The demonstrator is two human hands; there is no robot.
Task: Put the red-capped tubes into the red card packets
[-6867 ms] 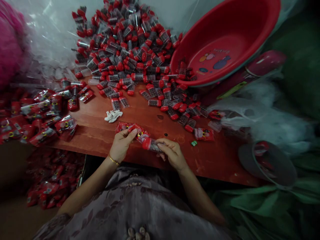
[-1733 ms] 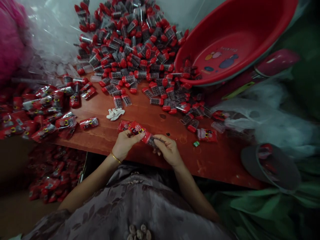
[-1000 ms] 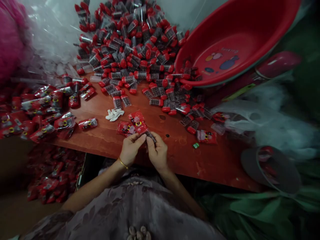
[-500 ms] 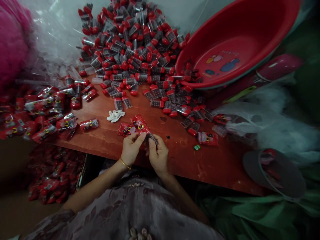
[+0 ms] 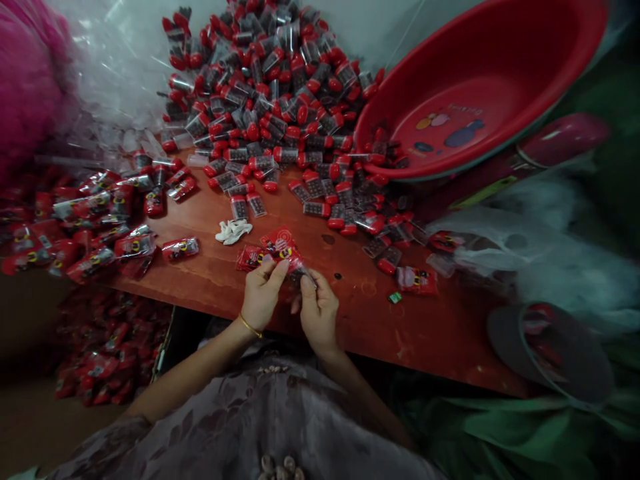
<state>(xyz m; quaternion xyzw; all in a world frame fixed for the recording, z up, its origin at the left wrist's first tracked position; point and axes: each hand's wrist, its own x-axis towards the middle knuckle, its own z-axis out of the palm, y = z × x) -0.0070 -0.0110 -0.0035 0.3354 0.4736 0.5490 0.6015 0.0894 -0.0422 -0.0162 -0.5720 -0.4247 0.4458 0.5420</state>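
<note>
Above the table's front edge my left hand (image 5: 261,292), with a gold bangle at the wrist, pinches a red printed packet (image 5: 285,251) between thumb and fingers. My right hand (image 5: 320,312) is closed on the near end of the same packet, where a dark, clear-looking piece (image 5: 299,272) shows between the hands. Whether that piece lies inside the packet or against it, I cannot tell. Beneath the packet and to its left are more flat red packets (image 5: 246,259). A crumpled white bundle (image 5: 233,231) lies just beyond them.
Clear tubes with red caps (image 5: 275,127) form a large heap at the back. A red basin (image 5: 450,87) leans at the right. Filled red packets (image 5: 90,227) pile up at the left. A grey bin (image 5: 510,340) stands at the right edge, near plastic bags (image 5: 530,247).
My right thumb and fingers have shifted slightly on the near end, and less of the dark piece shows. My left thumb has moved slightly up the packet. The camera view has moved slightly.
</note>
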